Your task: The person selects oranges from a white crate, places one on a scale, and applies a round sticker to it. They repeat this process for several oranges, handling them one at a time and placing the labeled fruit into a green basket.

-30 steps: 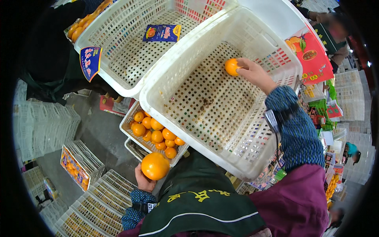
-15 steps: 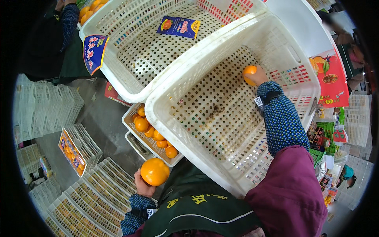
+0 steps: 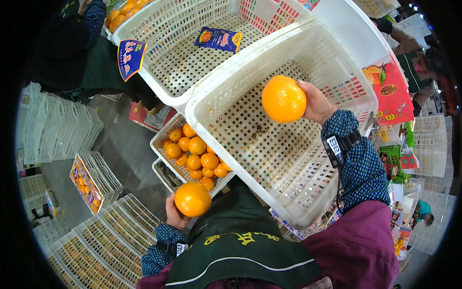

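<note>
One orange [image 3: 284, 98] is cupped in the right hand [image 3: 315, 102] above the empty white crate [image 3: 269, 144]; another orange [image 3: 192, 199] is clasped by the left hand [image 3: 174, 214]. Firm, round, moderately heavy fruit (waxy skin) is best palmed around the middle.

At mid-frame a bright orange [image 3: 284, 98] fruit shows against a white crate [image 3: 269, 144] whose floor is dotted with rows of small dark holes, and a second orange [image 3: 192, 199] of the same colour sits at lower centre above a dark green apron [image 3: 240, 241] with yellow lettering and a white line. The sleeve [image 3: 358, 159] at right is blue with a fine green dotted pattern, over a maroon jacket [image 3: 356, 245]. In the upper crate [image 3: 192, 53], also white, lies a blue card [image 3: 219, 38], and a red sign [image 3: 390, 91] stands at the right.
</note>
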`<state>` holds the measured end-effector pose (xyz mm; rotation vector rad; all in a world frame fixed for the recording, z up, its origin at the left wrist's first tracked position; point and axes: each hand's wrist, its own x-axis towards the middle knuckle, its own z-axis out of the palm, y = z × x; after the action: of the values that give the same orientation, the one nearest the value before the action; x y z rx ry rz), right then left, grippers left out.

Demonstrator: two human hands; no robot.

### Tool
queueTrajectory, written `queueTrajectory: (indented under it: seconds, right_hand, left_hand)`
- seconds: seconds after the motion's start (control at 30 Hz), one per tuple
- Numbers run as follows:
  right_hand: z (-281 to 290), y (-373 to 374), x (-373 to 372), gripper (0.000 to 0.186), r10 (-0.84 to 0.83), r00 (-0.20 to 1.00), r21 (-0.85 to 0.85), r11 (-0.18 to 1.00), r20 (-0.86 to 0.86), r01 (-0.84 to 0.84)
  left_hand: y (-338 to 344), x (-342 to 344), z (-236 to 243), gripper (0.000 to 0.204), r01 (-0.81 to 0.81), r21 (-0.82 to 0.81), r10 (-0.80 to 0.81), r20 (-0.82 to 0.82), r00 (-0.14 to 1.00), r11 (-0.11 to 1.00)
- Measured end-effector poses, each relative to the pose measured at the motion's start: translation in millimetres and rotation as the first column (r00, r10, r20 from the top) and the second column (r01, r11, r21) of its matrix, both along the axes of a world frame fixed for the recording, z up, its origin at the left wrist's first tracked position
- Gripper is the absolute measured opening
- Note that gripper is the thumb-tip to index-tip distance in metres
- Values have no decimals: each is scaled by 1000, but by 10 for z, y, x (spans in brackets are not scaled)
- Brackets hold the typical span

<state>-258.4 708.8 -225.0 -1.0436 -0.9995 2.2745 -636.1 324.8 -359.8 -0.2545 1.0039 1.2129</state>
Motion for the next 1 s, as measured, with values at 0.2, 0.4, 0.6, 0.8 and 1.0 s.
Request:
queueTrajectory:
  seconds: [0.2, 0.4, 0.6, 0.8, 1.0]
  right_hand:
    - [285, -752, -103, 50, -62, 931, -64, 997, -360, 42]
    - [702, -1700, -145, 60, -46, 943, 101, 991, -329, 83]
    - [638, -2636, -722, 90, 138, 988, -77, 987, -75, -144]
    - [-58, -3075, -1183, 61, 23, 996, -415, 908, -82, -55]
    - [-942, -3101, -1493, 60, -12, 983, -321, 945, 181, 71]
  left_hand:
    - [-106, -65, 104, 62, 44, 77, -47, 41, 998, 996]
    - [-261, -192, 142, 64, 16, 177, -31, 85, 996, 984]
    - [-445, -364, 143, 64, -107, 17, 106, 15, 994, 994]
    - [-583, -471, 175, 59, -120, 43, 120, 6, 993, 992]
    - [-567, -479, 213, 56, -143, 38, 144, -22, 989, 989]
